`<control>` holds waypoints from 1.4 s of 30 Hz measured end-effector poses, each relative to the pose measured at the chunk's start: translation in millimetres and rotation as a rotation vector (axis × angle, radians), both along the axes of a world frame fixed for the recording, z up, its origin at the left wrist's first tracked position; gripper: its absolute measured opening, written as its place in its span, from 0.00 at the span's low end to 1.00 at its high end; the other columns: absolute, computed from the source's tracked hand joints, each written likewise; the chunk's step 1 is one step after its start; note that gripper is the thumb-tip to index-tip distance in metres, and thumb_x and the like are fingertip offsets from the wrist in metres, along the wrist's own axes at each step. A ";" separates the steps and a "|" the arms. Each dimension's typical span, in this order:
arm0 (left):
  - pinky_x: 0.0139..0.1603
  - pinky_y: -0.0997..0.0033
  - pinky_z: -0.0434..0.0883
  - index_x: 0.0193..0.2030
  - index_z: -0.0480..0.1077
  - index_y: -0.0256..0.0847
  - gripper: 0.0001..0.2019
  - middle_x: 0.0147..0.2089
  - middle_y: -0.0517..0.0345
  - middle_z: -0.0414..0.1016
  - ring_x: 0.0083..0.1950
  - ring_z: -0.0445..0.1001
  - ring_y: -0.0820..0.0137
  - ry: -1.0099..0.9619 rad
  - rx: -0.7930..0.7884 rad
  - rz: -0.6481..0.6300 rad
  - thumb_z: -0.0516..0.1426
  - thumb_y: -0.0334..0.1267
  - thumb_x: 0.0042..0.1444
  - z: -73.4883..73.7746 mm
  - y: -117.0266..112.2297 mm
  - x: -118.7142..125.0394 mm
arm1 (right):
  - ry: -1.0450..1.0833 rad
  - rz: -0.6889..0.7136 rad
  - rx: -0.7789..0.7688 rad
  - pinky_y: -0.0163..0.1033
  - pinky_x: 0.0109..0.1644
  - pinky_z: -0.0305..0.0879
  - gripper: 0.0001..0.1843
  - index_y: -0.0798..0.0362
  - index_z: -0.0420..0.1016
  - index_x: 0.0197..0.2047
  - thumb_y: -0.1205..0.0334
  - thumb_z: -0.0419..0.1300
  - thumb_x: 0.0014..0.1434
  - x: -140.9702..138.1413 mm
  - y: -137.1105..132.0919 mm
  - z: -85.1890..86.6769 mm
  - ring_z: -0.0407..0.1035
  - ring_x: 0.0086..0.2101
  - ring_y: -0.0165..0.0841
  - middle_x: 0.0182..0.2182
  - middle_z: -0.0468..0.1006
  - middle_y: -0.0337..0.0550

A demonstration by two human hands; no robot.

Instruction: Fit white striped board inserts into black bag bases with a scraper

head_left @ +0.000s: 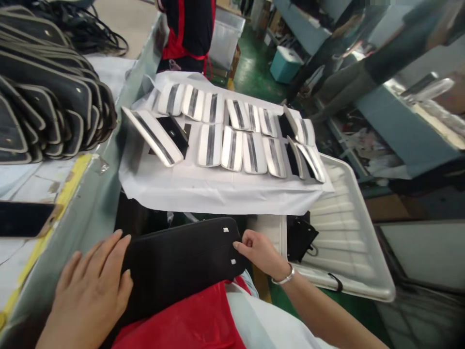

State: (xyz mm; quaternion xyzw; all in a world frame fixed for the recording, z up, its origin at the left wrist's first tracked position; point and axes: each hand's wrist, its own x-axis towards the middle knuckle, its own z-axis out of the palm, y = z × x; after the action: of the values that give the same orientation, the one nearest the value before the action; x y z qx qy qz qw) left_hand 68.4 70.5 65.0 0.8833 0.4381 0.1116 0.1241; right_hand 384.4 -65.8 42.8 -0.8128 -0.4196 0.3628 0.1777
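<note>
A black flat panel [178, 257] with rounded corners and two small whitish patches at its right end lies across my lap, over a red apron [189, 320]. My right hand [259, 252] pinches the panel's right edge between thumb and fingers, beside those patches. Over the panel's left end, my left hand [94, 286] lies with its fingers stretched out and slightly apart, touching the panel. What is under the left palm is hidden.
Ahead, a white-covered table [174, 189] bears rows of white panels with dark stripes. At the left, a stack of dark curved-edged pieces [54, 92] and a phone [25, 219] lie on a bench. To the right stands a white plastic tub [341, 213]. A person [192, 29] stands beyond.
</note>
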 end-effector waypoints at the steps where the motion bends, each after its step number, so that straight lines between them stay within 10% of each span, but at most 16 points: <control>1: 0.63 0.43 0.50 0.63 0.52 0.48 0.27 0.65 0.51 0.56 0.61 0.59 0.50 0.007 0.024 -0.069 0.49 0.41 0.56 0.1 0.1 20.1 | 0.006 -0.012 0.016 0.31 0.24 0.48 0.16 0.54 0.62 0.23 0.51 0.57 0.54 -0.4 -1.7 0.6 0.55 0.21 0.24 0.18 0.63 0.33; 5: 0.62 0.53 0.57 0.59 0.61 0.35 0.27 0.60 0.43 0.64 0.60 0.63 0.56 -0.015 -0.154 -0.368 0.51 0.48 0.56 -6.0 4.0 115.2 | 0.073 -0.057 0.077 0.31 0.24 0.50 0.14 0.53 0.63 0.26 0.53 0.58 0.54 -0.6 -8.1 -2.3 0.57 0.22 0.25 0.20 0.64 0.33; 11: 0.55 0.63 0.65 0.49 0.72 0.37 0.18 0.50 0.50 0.74 0.52 0.71 0.61 0.009 -0.591 -0.437 0.49 0.44 0.59 -15.3 14.9 203.0 | 0.178 -0.104 0.172 0.31 0.25 0.52 0.11 0.53 0.62 0.28 0.56 0.58 0.54 -1.5 -13.5 -9.9 0.57 0.23 0.25 0.21 0.65 0.32; 31: 0.48 0.68 0.68 0.38 0.75 0.42 0.10 0.39 0.60 0.78 0.43 0.75 0.66 -0.173 -0.835 -0.237 0.56 0.38 0.49 -19.5 16.4 206.5 | 0.090 -0.110 0.242 0.31 0.27 0.47 0.14 0.54 0.61 0.22 0.58 0.54 0.57 7.1 19.1 -16.8 0.56 0.22 0.24 0.19 0.64 0.33; 42: 0.48 0.71 0.65 0.28 0.71 0.42 0.01 0.41 0.61 0.76 0.44 0.73 0.70 -0.255 -0.726 -0.360 0.58 0.34 0.49 -22.5 18.6 200.3 | 0.701 -0.087 0.013 0.28 0.16 0.45 0.16 0.53 0.60 0.26 0.51 0.58 0.53 45.6 49.2 -35.1 0.50 0.14 0.21 0.13 0.59 0.29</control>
State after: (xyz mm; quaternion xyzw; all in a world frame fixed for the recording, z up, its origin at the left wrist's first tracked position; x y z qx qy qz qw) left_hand 268.7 89.1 42.5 0.8236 0.2690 0.0350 0.4980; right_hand 430.0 -16.6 7.7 -0.6549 -0.3006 0.6091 0.3313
